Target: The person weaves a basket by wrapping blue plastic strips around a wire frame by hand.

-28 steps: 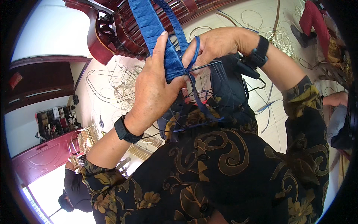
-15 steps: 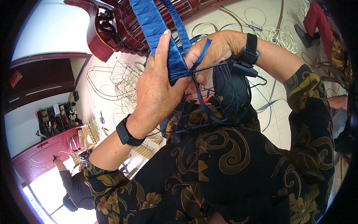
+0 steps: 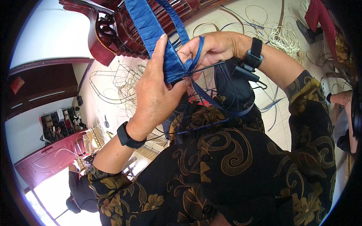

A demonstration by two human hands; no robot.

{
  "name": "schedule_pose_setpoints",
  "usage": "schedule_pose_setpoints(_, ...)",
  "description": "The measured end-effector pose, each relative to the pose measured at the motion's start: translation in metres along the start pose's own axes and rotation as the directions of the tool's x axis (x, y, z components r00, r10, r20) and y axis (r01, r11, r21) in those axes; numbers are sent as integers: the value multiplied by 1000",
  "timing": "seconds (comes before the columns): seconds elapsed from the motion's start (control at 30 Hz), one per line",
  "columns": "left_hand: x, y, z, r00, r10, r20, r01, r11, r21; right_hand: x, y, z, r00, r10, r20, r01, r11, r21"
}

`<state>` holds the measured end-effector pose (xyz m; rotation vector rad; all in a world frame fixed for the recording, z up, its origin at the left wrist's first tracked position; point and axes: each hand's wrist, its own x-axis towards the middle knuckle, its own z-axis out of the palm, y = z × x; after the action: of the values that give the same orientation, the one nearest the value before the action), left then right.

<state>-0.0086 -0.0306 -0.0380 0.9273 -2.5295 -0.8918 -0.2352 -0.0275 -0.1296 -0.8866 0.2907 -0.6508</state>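
Note:
A flat band wrapped in blue strip [image 3: 145,26] slants up and away from my hands, joined to a dark wire frame [image 3: 205,67]. My left hand [image 3: 152,88] is closed round its lower end, thumb underneath and index finger laid along the face. Just to the right, my right hand [image 3: 207,49] pinches the blue strip at the corner where band and wire meet. A loop of this strip [image 3: 200,49] stands up over the right fingers. More of the strip [image 3: 222,105] hangs in a curve below, over my lap. Some right fingertips are hidden behind the frame.
A carved dark-red wooden bench [image 3: 124,34] stands ahead. Coils of pale strip [image 3: 284,41] lie on the tiled floor at right, tangled wires [image 3: 124,84] at left. A shoe rack [image 3: 62,122] is further left. Other people sit at far right and lower left [image 3: 83,194].
The band and both hands have shifted slightly left. The loop by my right hand is more curved, and the hanging strip now bows out further right. The person at lower left has lowered an arm.

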Motion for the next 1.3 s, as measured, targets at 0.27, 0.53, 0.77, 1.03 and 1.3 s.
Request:
schedule_pose_setpoints(0.27,1,6,-7,990,-115,81,137,918,-373,2,5,-15,982,-30,185,-23,960,278)
schedule_pose_setpoints(0.53,1,13,-15,952,-259,164,303,872,-384,5,4,-7,989,-137,57,140,989,-51)
schedule_pose_setpoints(0.77,3,8,-11,962,-233,143,266,920,-287,-11,-20,21,976,-195,-100,136,897,-420)
schedule_pose_setpoints(1.03,0,-7,-7,995,-95,43,104,927,-361,-17,-43,39,947,-257,-190,91,787,-611)
schedule_pose_setpoints(1.3,-3,-6,-19,989,114,-89,-113,993,19,-43,-57,24,929,-347,-131,254,852,-457)
